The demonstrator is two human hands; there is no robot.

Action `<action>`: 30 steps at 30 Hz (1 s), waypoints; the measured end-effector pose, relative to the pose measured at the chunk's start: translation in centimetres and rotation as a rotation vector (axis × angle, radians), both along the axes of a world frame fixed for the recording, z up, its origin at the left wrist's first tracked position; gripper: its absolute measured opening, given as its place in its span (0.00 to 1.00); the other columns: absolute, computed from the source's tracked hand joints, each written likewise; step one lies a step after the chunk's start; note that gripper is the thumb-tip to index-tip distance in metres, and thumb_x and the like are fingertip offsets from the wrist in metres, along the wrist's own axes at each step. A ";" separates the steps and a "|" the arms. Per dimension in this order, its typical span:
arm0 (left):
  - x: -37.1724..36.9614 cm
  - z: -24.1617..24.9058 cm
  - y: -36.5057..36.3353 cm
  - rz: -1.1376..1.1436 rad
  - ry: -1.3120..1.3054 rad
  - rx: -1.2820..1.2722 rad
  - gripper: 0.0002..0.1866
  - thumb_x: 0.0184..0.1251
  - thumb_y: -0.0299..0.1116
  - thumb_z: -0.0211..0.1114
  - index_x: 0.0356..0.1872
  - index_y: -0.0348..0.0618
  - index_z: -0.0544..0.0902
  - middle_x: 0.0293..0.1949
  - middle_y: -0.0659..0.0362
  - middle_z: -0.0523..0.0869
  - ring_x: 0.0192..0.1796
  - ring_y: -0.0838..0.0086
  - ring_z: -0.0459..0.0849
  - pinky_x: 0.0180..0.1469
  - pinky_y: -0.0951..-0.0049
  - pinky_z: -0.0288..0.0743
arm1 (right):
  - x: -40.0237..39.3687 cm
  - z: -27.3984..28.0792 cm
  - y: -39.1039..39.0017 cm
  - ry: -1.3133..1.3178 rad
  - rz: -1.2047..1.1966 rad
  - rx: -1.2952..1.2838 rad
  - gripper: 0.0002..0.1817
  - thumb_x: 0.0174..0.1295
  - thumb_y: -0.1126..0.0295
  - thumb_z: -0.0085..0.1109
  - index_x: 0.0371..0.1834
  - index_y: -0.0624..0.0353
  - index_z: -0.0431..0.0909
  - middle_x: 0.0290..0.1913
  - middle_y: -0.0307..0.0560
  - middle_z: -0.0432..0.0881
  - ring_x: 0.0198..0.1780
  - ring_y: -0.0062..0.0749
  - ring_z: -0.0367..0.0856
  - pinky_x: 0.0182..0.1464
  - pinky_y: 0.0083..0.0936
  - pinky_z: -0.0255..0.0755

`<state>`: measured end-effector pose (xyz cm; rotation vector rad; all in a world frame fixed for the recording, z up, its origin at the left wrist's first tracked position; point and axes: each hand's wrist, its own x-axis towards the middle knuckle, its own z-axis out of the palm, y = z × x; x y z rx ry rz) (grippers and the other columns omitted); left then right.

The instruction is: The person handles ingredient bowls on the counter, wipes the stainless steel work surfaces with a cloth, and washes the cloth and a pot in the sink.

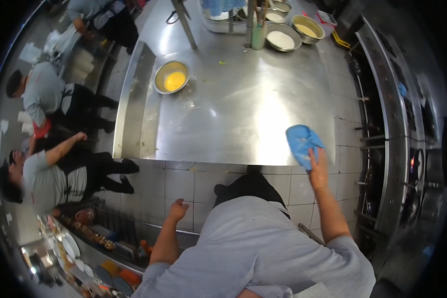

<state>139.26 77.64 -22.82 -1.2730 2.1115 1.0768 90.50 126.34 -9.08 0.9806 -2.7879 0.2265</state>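
Observation:
My right hand (318, 166) has hold of a blue cloth (302, 141), which lies spread on the right front corner of the steel table (218, 114). Its fingers press onto the cloth's near side. My left hand (179, 209) hangs in the air in front of the table, low beside my body, with its fingers loosely bent, apart and holding nothing. At the table's far left stands a metal bowl (157, 79) with yellow liquid, likely beaten egg, well away from both hands.
Bowls of white (284, 48) and pale yellow (314, 38) contents stand at the back right beside a green utensil holder (258, 38). Stoves (390, 124) line the right side. Several co-workers (44, 89) stand at the left. Small scraps (222, 62) lie on the tabletop.

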 end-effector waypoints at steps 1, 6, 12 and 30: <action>-0.8 0.7 -0.8 -0.021 0.012 0.004 0.36 0.66 0.49 0.73 0.70 0.37 0.79 0.61 0.39 0.87 0.64 0.49 0.86 0.66 0.56 0.79 | -1.2 0.4 3.3 0.046 -0.063 0.073 0.41 0.64 0.83 0.56 0.83 0.42 0.66 0.77 0.63 0.70 0.77 0.63 0.68 0.76 0.50 0.66; -8.0 9.4 -5.2 -0.061 0.202 -0.054 0.34 0.70 0.44 0.72 0.70 0.32 0.77 0.63 0.38 0.85 0.67 0.49 0.84 0.67 0.56 0.78 | -7.5 2.4 17.3 -0.355 -0.503 0.295 0.34 0.59 0.85 0.53 0.71 0.54 0.79 0.53 0.67 0.87 0.57 0.63 0.86 0.62 0.50 0.78; -17.7 20.9 -6.2 0.094 0.509 0.101 0.32 0.76 0.41 0.69 0.73 0.32 0.74 0.66 0.44 0.83 0.66 0.60 0.84 0.67 0.63 0.78 | -8.2 12.9 12.5 -0.217 -0.465 -0.146 0.27 0.54 0.82 0.56 0.59 0.58 0.85 0.48 0.63 0.89 0.52 0.58 0.88 0.57 0.43 0.79; -46.6 18.6 -19.4 0.936 0.776 0.306 0.19 0.80 0.38 0.56 0.59 0.31 0.72 0.34 0.46 0.85 0.30 0.67 0.87 0.21 0.75 0.70 | -8.1 4.6 -13.6 -0.015 -0.273 -0.181 0.46 0.63 0.51 0.68 0.85 0.47 0.61 0.85 0.72 0.49 0.84 0.71 0.50 0.82 0.62 0.48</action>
